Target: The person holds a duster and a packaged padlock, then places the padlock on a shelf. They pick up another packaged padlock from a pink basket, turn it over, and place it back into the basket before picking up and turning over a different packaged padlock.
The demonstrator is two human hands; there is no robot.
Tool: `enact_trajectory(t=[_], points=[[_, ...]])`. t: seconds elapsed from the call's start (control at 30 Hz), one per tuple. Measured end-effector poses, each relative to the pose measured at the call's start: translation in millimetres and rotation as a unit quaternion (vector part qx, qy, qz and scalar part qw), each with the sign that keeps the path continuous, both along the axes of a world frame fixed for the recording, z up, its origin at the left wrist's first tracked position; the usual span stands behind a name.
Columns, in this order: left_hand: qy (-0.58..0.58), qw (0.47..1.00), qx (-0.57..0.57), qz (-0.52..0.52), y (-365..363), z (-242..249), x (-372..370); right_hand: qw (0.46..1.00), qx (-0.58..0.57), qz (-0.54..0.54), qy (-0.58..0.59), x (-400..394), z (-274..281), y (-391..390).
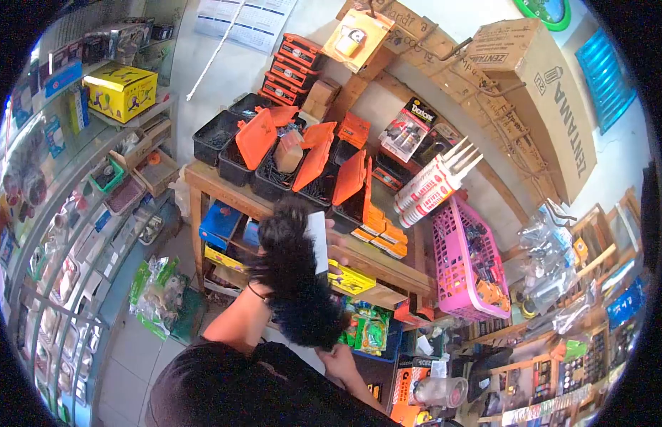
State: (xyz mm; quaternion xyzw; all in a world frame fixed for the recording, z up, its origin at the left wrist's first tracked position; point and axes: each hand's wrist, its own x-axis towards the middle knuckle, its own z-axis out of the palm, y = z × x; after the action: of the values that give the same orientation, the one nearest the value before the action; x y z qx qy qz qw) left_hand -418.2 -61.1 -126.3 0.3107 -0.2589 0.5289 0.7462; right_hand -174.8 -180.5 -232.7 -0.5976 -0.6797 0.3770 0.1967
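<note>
A fluffy black duster [295,277] stretches across the middle of the head view, in front of the workbench. Its upper part covers most of my left hand [336,250], whose fingers show past the right side of a flat white card-like piece [317,240]. My left hand is closed around this white piece. Lower down, my right hand [338,361] is closed at the bottom end of the duster; the handle itself is hidden. Just beyond the duster, black bins with orange lids [313,171] stand on the wooden bench [235,192], several with lids raised over screws or nails.
A pink basket [445,285] hangs at the bench's right end, near white sealant tubes [427,192]. A large carton [537,92] leans above. On the left is a glass display shelf [67,285]; plastic bags [159,295] lie on the tiled floor.
</note>
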Motion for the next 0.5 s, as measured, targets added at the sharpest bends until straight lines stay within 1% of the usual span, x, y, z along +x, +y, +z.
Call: enact_trajectory(t=[0.03, 0.07, 0.1, 0.13, 0.17, 0.2, 0.23, 0.27, 0.3, 0.33, 0.37, 0.4, 0.43, 0.47, 0.5], points=[[-0.014, 0.988, -0.145, 0.046, -14, 8, 0, 0.999, 0.018, -0.024, 0.019, -3, 10, 1], [-0.027, 0.953, -0.287, 0.089, -28, 16, 1, 0.999, 0.016, -0.024, 0.018, -1, 8, 1], [-0.041, 0.948, -0.289, 0.123, -26, 29, 1, 0.999, -0.006, -0.029, -0.032, 0, 3, 1], [-0.039, 0.949, -0.29, 0.121, -20, 18, 1, 0.996, -0.027, -0.035, -0.081, 1, 1, 2], [-0.022, 0.981, -0.18, 0.068, -7, -3, 1, 0.996, -0.026, -0.036, -0.08, 2, 2, 1], [-0.005, 0.998, -0.067, 0.015, -3, -3, -1, 0.994, -0.04, -0.023, -0.098, 3, 5, 0], [-0.032, 0.999, 0.021, -0.019, 6, 0, -7, 0.992, -0.053, -0.007, -0.117, 3, 9, 0], [-0.032, 0.999, 0.031, -0.002, 3, 5, -8, 0.988, -0.066, 0.011, -0.138, 2, 15, 0], [-0.053, 0.987, -0.144, 0.044, -10, 7, -8, 0.999, -0.013, -0.025, -0.033, -4, 22, 0], [-0.072, 0.942, -0.316, 0.086, -26, 20, -8, 0.999, -0.014, -0.023, -0.035, -6, 21, 0], [-0.05, 0.943, -0.308, 0.117, -23, 23, -5, 0.998, -0.036, -0.01, -0.043, -7, 19, -2], [-0.048, 0.943, -0.309, 0.117, -18, 17, -7, 0.997, -0.058, 0.002, -0.05, -8, 16, -5], [-0.036, 0.981, -0.183, 0.05, -7, 3, -8, 0.995, -0.079, 0.012, -0.056, -9, 14, -6], [-0.023, 0.998, -0.051, -0.018, -1, 1, -10, 0.995, -0.078, 0.011, -0.055, -10, 14, -7], [-0.048, 0.999, 0.007, -0.002, 3, 0, -8, 0.996, -0.064, 0.012, -0.066, -9, 15, -7]])
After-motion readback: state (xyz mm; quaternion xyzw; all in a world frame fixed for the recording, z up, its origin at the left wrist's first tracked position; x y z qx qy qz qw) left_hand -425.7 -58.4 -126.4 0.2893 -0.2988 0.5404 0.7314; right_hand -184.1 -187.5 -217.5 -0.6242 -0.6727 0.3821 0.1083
